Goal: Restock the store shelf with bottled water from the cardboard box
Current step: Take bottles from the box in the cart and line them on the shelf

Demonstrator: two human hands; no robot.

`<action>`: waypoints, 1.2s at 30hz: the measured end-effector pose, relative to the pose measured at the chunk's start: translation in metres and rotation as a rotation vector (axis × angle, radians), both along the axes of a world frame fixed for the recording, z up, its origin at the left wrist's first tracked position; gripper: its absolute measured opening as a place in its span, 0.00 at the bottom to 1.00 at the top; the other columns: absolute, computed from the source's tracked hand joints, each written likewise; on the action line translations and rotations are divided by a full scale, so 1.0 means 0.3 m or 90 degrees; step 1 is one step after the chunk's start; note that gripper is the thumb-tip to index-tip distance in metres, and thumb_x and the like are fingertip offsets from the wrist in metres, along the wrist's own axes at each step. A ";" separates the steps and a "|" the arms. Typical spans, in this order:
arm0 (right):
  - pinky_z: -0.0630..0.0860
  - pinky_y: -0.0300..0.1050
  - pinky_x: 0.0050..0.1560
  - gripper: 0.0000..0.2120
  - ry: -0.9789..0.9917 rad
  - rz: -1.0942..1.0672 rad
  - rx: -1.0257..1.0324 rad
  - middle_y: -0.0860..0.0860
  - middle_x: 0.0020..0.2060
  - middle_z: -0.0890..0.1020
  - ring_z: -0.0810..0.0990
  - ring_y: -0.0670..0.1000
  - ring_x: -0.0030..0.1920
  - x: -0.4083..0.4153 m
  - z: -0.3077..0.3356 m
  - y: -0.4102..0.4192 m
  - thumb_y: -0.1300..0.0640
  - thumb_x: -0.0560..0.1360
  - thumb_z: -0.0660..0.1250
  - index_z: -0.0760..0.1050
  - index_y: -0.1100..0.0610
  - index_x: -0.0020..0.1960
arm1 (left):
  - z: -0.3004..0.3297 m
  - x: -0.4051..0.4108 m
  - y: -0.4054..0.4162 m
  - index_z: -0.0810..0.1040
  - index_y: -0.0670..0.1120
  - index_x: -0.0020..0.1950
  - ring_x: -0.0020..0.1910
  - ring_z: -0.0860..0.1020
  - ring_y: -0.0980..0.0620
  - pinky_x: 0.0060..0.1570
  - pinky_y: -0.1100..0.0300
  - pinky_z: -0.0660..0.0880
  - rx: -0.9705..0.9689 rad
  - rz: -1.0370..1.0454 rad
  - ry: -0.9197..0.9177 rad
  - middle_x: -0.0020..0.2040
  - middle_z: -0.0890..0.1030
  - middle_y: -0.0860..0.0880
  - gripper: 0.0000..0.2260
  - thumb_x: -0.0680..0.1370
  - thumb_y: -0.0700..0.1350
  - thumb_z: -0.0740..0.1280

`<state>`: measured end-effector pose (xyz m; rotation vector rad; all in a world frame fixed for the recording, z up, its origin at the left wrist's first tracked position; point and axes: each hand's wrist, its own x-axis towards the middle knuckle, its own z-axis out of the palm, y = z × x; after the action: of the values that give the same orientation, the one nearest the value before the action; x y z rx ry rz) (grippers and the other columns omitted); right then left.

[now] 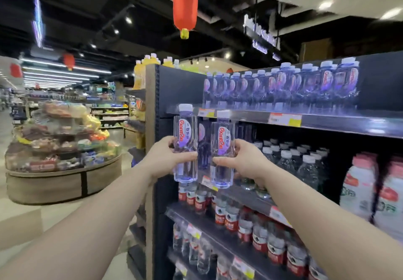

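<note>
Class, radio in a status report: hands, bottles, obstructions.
Left hand grips clear purple-label water bottle. Right hand grips its twin. Both upright, off shelf. Nothing blocking.

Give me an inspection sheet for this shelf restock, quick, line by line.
Surface: top shelf holds a row of matching bottles; yellow price tags on its edge.
Job's things: left bottle and right bottle, both upright, capped, held in front of the shelf's left end. Cardboard box: not in view.
Clutter: nothing seen.
Grips: left hand holds the left bottle; right hand holds the right bottle.
Cables: nothing seen.
Surroundings: red-label bottles on lower shelves, white bottles at right, round display at left, red lantern overhead.
</note>
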<state>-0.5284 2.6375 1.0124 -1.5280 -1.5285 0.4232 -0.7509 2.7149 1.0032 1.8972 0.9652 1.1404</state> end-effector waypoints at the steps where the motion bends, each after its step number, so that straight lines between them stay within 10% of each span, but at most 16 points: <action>1: 0.78 0.43 0.34 0.35 0.010 -0.019 -0.007 0.51 0.56 0.81 0.80 0.49 0.46 -0.011 0.020 0.044 0.41 0.64 0.78 0.72 0.54 0.65 | 0.018 -0.005 0.065 0.77 0.56 0.55 0.43 0.84 0.59 0.34 0.63 0.79 -0.009 -0.027 -0.005 0.45 0.86 0.56 0.23 0.64 0.58 0.79; 9: 0.83 0.54 0.44 0.17 -0.005 -0.148 0.017 0.45 0.44 0.84 0.82 0.50 0.49 -0.006 0.243 0.288 0.45 0.66 0.78 0.76 0.46 0.49 | 0.194 0.104 0.470 0.80 0.54 0.51 0.49 0.85 0.53 0.48 0.49 0.80 0.016 -0.196 -0.003 0.47 0.87 0.53 0.16 0.67 0.51 0.80; 14: 0.84 0.48 0.39 0.44 -0.063 -0.227 0.044 0.51 0.67 0.73 0.79 0.52 0.55 0.072 0.392 0.415 0.42 0.65 0.77 0.64 0.57 0.74 | 0.311 0.211 0.635 0.77 0.52 0.61 0.55 0.82 0.51 0.40 0.53 0.78 0.069 -0.215 -0.017 0.56 0.83 0.51 0.29 0.63 0.58 0.79; 17: 0.84 0.49 0.37 0.39 -0.059 -0.227 0.089 0.52 0.61 0.76 0.80 0.51 0.49 0.123 0.494 0.483 0.42 0.65 0.78 0.69 0.57 0.69 | 0.407 0.264 0.712 0.80 0.52 0.56 0.52 0.84 0.50 0.50 0.45 0.81 0.083 -0.234 -0.047 0.53 0.85 0.50 0.20 0.67 0.55 0.79; 21: 0.83 0.47 0.35 0.22 -0.060 -0.229 0.117 0.51 0.51 0.79 0.80 0.50 0.48 0.185 0.609 0.589 0.43 0.65 0.78 0.74 0.48 0.53 | 0.504 0.311 0.814 0.80 0.54 0.53 0.43 0.85 0.59 0.36 0.60 0.79 0.135 -0.266 -0.076 0.45 0.86 0.57 0.17 0.67 0.55 0.78; 36: 0.84 0.52 0.37 0.43 -0.044 -0.441 0.050 0.51 0.55 0.72 0.76 0.52 0.48 0.326 0.566 1.061 0.43 0.68 0.76 0.61 0.61 0.73 | 0.598 0.419 1.327 0.84 0.58 0.46 0.46 0.85 0.52 0.40 0.53 0.83 0.129 -0.410 -0.104 0.46 0.87 0.51 0.08 0.69 0.52 0.78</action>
<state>-0.4305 2.9558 1.1822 -1.8965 -0.9575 -0.0913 -0.6253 3.1131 1.1827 2.0171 0.1184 0.9953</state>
